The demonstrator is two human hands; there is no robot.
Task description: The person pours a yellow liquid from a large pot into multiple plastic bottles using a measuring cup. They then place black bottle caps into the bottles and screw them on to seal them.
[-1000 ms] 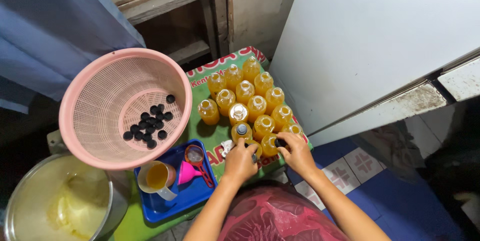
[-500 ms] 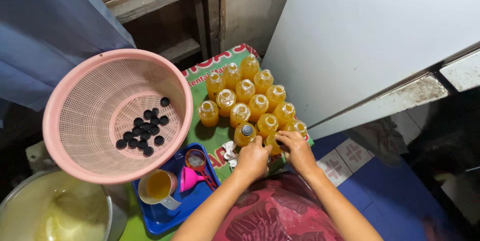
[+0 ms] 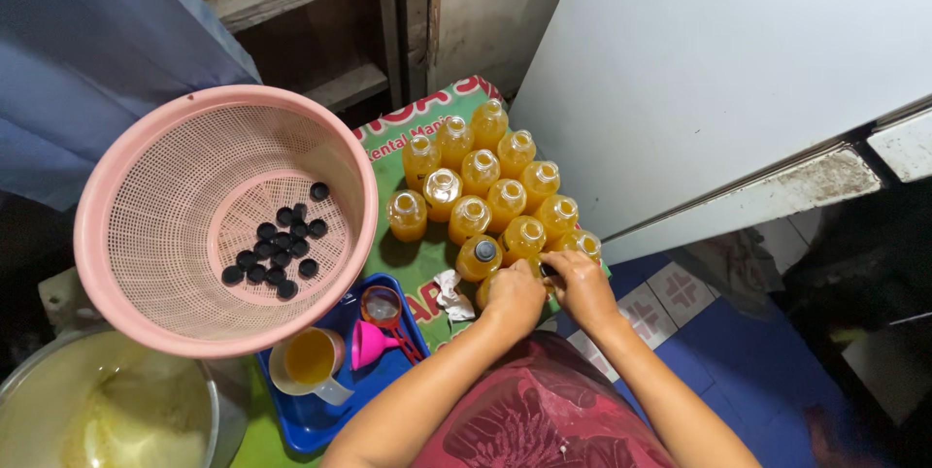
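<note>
Nearby, pink basket (image 3: 146, 313) of black caps (image 3: 280, 247).

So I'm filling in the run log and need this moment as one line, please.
left hand: gripping bottle | right hand: at its cap | capped bottle: beside | pink basket: black caps inside

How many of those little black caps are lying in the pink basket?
About 13 black caps lie on the floor of the pink basket: one apart at the upper right, the rest clustered toward the middle and lower left. Some overlap, so the count may be slightly off.
</note>
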